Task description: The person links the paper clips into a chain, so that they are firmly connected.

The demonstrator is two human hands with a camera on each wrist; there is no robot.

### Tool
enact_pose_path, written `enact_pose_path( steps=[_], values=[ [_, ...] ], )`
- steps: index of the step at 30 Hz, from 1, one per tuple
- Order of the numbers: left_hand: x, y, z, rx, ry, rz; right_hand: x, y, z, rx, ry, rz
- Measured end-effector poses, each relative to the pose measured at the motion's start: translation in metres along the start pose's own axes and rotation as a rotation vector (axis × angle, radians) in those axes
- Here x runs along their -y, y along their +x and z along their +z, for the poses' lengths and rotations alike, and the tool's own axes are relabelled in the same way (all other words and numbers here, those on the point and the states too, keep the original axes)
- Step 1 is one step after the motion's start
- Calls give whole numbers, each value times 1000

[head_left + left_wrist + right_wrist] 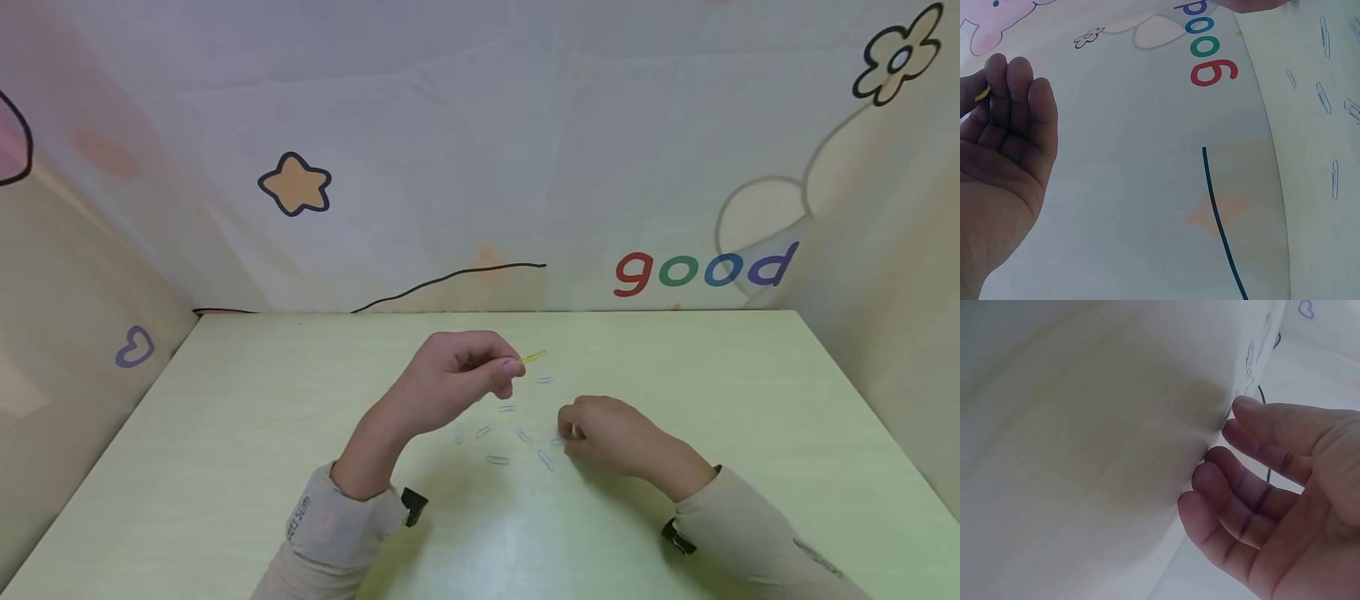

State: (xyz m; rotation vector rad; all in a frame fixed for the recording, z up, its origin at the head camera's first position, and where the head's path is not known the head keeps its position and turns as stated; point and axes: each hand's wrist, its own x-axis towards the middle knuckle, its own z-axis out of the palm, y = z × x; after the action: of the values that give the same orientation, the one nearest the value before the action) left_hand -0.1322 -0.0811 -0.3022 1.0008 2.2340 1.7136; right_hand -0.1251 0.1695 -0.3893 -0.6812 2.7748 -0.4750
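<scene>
The left hand (450, 382) is raised above the bench (247, 467), over its middle part, and pinches a yellow clip (534, 357) between thumb and bent forefinger. The clip sticks out past the fingertips toward the right edge of the bench. In the left wrist view the other fingers lie side by side, gently bent.

The right hand (611, 435) is down at the bench, a little nearer the right edge, with fingers bent and the gap between thumb and forefinger narrow. A pale clip (557, 442) lies right at its fingertips; whether they grip it I cannot tell.

More pale clips lie scattered about midway between the left and right edges, well apart from both. A far clip (545, 380) is closest to the far edge, and a near clip (497, 460) lies among those farthest from it. The rest point in various directions between the hands.

Both arms wear light sleeves (341, 521). A printed cloth (450, 167) rises behind the far edge, showing an orange star (295, 184) and the word "good" (705, 271) in coloured letters.
</scene>
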Motion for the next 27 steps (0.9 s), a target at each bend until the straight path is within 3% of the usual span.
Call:
enact_pose_path(
  steps=[9,17,27],
  values=[
    [0,0,-1,-3,5,29,9,3,6,-19,-80,-67],
    [1,1,-1,-19,7,1,7,6,5,-65,-124,-102],
    [7,-2,1,-22,15,-33,3,-1,-7,-151,203,-92]
  ],
)
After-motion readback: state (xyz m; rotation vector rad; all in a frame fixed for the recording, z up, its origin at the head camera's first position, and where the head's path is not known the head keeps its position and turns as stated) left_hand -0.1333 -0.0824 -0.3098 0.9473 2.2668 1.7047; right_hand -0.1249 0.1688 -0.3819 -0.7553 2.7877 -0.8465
